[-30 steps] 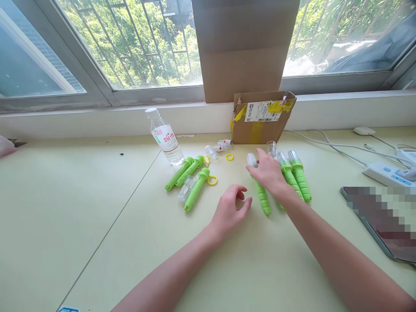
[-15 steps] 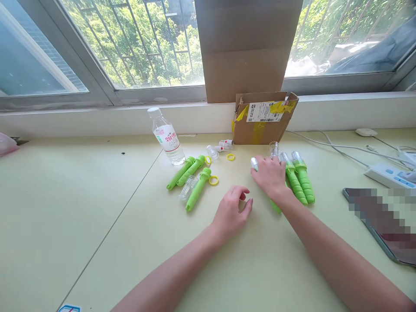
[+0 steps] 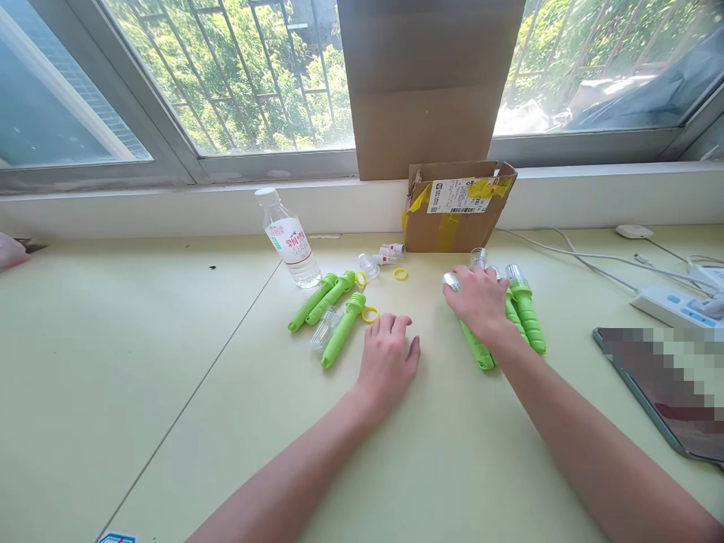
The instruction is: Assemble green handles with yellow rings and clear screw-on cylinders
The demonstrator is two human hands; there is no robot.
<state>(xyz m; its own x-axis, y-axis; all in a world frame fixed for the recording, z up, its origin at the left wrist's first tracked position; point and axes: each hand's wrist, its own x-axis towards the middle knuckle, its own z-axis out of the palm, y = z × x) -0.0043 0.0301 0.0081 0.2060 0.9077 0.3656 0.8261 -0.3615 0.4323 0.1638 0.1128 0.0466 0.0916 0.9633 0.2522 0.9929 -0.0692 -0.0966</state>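
Observation:
My left hand (image 3: 390, 358) is over the table with its fingers apart and nothing in it, beside a yellow ring (image 3: 370, 314) and a green tube with a threaded end (image 3: 344, 332). Two more green tubes (image 3: 331, 296) and a clear cap (image 3: 326, 327) lie to its left. My right hand (image 3: 480, 302) rests over several green tubes with clear caps (image 3: 527, 309); its fingertips are partly hidden, so its grip is unclear. Behind it stands another clear cap (image 3: 478, 258). Clear parts with red bits (image 3: 390, 254) and a yellow ring (image 3: 400, 274) lie mid-table.
A water bottle (image 3: 291, 241) stands at the back left of the tubes. An open cardboard box (image 3: 458, 219) is against the wall. Cables, a power strip (image 3: 673, 305) and a phone (image 3: 656, 392) lie on the right.
My left hand has moved left and a little forward, toward the green tube and yellow ring. My right hand has shifted slightly right, and more of the leftmost capped tube shows.

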